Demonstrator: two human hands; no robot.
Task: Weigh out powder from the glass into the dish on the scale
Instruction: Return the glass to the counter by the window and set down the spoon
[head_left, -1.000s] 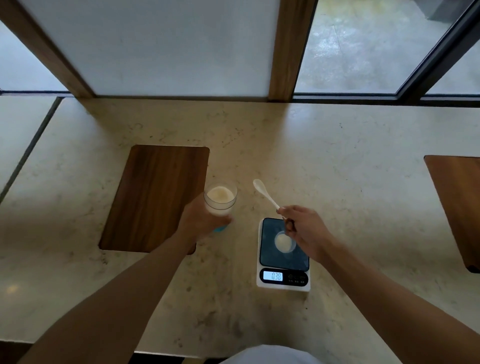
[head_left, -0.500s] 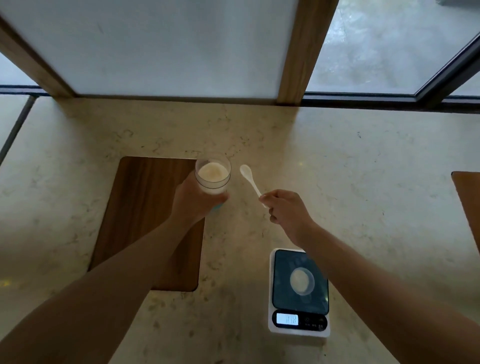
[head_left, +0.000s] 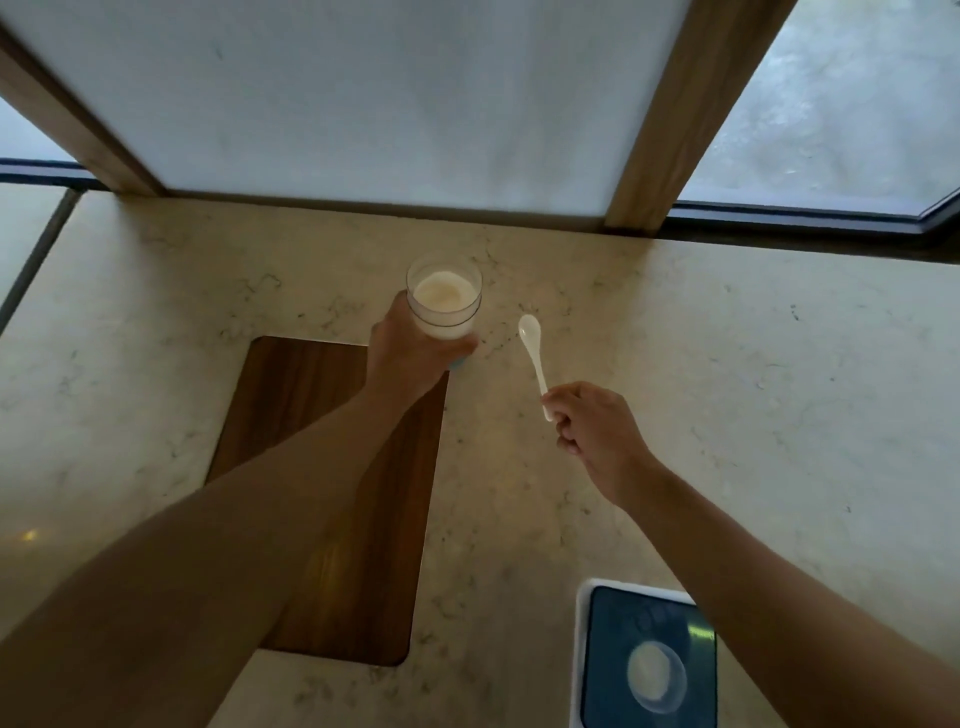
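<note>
My left hand (head_left: 410, 356) grips a clear glass (head_left: 444, 297) of pale powder, held upright over the far middle of the marble counter. My right hand (head_left: 592, 434) pinches the handle of a small white spoon (head_left: 534, 352), whose bowl points away and looks empty, a little to the right of the glass. At the bottom right lies the white scale (head_left: 584, 649) with a dark platform, and on it a small clear dish (head_left: 655, 678) holding a little white powder. The scale's display is out of frame.
A dark wooden board (head_left: 332, 545) lies set into the counter under my left forearm. Wooden window posts (head_left: 670, 119) and a frosted pane close off the far edge of the counter.
Both hands have moved away from the scale toward the far edge, the left carrying the glass, the right the spoon. The view has tilted, so the scale sits lower in frame.
</note>
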